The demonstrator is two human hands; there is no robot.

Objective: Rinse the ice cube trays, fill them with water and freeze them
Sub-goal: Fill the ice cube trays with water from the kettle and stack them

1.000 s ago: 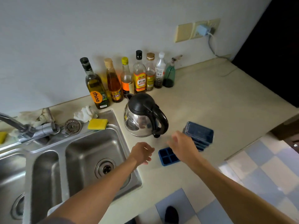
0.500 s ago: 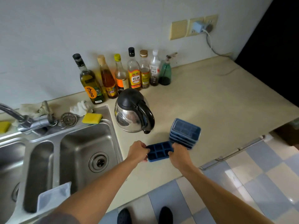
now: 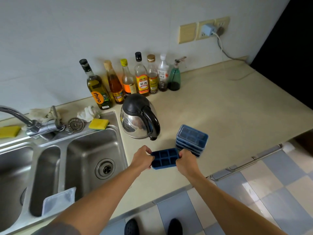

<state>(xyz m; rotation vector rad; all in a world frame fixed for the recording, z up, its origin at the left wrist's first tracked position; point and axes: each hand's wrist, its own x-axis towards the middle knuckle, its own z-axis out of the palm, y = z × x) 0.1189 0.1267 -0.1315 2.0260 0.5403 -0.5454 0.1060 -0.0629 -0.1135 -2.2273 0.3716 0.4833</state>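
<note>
Single blue ice cube tray (image 3: 165,157), cells upward, held at both short ends: left grip (image 3: 141,157) pinching the left end; right grip (image 3: 185,161) curled round the right end; tray over the counter (image 3: 220,107), between the sink (image 3: 91,146) and a stack of trays (image 3: 192,140), near the kettle (image 3: 138,116); whether it touches the counter cannot be told.

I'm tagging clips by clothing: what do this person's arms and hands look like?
The left hand and right hand are bare: no gloves, rings or watch visible. The left arm is uncovered up to a dark grey sleeve edge at the frame's bottom. The right arm shows no sleeve at all.
</note>
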